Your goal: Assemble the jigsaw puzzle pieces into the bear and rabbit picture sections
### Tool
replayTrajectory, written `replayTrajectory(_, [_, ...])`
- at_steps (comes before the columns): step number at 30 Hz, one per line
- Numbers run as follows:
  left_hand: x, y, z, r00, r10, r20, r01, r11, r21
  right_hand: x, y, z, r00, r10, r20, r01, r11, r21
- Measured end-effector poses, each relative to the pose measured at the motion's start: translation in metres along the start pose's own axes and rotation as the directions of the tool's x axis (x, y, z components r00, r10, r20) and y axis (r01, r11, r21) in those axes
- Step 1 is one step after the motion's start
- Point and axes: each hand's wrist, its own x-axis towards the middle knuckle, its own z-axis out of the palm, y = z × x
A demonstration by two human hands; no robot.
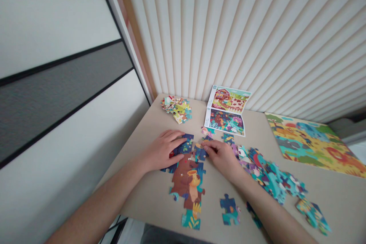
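Observation:
A partly joined jigsaw puzzle [183, 183] with a brown bear lies on the table in front of me. Flat over its dark blue upper left part rests my left hand [167, 148], fingers spread. My right hand [219, 154] pinches a dark blue puzzle piece [200, 151] at the puzzle's upper right edge; whether it is fully joined I cannot tell. Another dark blue piece [207, 138] lies just above those fingertips. Two joined pieces [229, 209] sit apart, to the right of the bear.
A folded picture sheet [225, 116] stands at the back. Left of it is a heap of loose pieces [177, 108]. More teal and purple pieces [268, 175] spread under and beyond my right forearm. A finished animal puzzle [314, 141] lies at the right, by the pleated curtain [228, 26].

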Motion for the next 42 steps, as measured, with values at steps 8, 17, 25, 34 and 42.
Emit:
replayTrajectory(8, [0.000, 0.000, 0.001, 1.000, 0.004, -0.004, -0.003, 1.000, 0.018, -0.007, -0.004, 0.012, 0.983, -0.180, -0.020, 0.176, 0.976, -0.128])
replayTrajectory(17, [-0.003, 0.008, -0.001, 0.983, 0.182, -0.010, -0.182, 0.983, -0.002, -0.013, -0.006, 0.012, 0.965, -0.255, -0.060, 0.232, 0.938, -0.258])
replayTrajectory(25, [-0.004, 0.016, 0.002, 0.951, 0.303, 0.061, -0.300, 0.953, -0.050, -0.045, -0.020, -0.021, 0.916, -0.344, 0.205, 0.398, 0.834, -0.383])
replayTrajectory(34, [-0.004, 0.012, -0.002, 0.960, 0.278, 0.022, -0.275, 0.957, -0.096, -0.047, -0.030, -0.028, 0.919, -0.287, 0.270, 0.384, 0.807, -0.449])
replayTrajectory(42, [-0.019, -0.038, -0.014, 0.987, -0.051, -0.153, 0.057, 0.998, 0.032, -0.055, -0.030, -0.041, 0.900, -0.340, 0.273, 0.418, 0.851, -0.318])
